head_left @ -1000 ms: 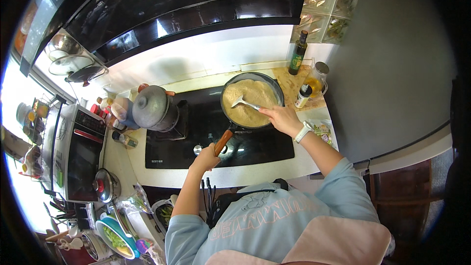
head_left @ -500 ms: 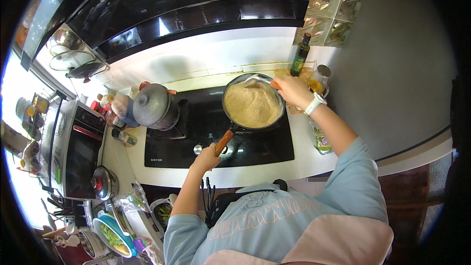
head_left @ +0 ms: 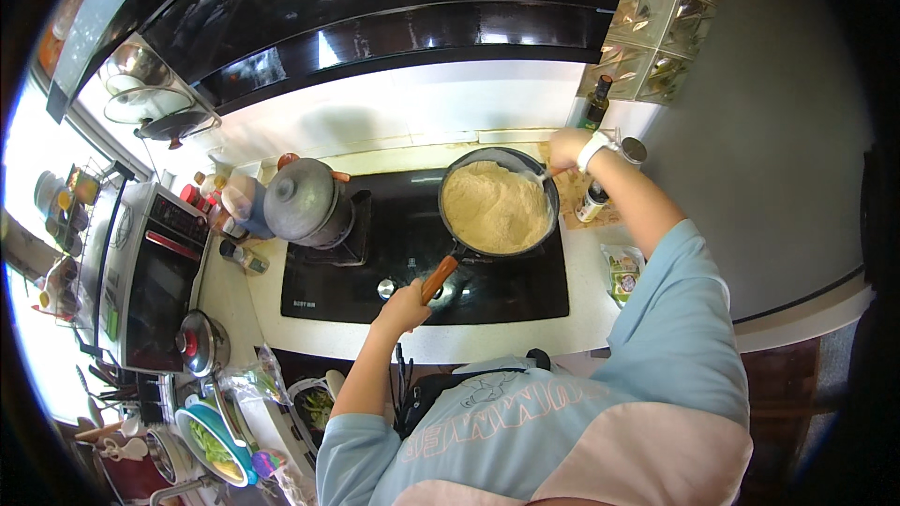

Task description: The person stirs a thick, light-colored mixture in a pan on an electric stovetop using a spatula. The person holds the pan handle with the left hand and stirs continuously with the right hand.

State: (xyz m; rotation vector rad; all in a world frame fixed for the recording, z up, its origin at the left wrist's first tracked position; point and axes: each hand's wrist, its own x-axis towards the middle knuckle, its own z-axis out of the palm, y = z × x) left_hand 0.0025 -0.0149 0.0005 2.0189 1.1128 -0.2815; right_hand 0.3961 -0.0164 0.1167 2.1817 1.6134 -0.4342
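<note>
My left hand (head_left: 403, 307) is wrapped round the orange-brown wooden handle (head_left: 439, 279) of a dark frying pan (head_left: 516, 158), which sits on the right side of the black stovetop. A heap of pale tan, flour-like powder (head_left: 492, 209) fills most of the pan. At its far right rim, my right hand (head_left: 568, 147) is closed on a spatula (head_left: 540, 175) with an orange handle. The spatula's metal end lies at the pan's right inner edge, where its tip is hard to make out.
Left on the stovetop (head_left: 394, 206) stands a lidded grey pot (head_left: 307, 203). Beyond my right hand are a dark bottle (head_left: 597, 105) and seasoning jars (head_left: 592, 201). A green packet (head_left: 622, 274) lies below my right forearm. A microwave (head_left: 161, 274) stands far left, under the range hood's (head_left: 375, 37) side.
My right hand has moved slightly farther back, and the spatula has swung from the pan's far side to its right edge. The powder's surface has shifted. My left hand keeps its hold.
</note>
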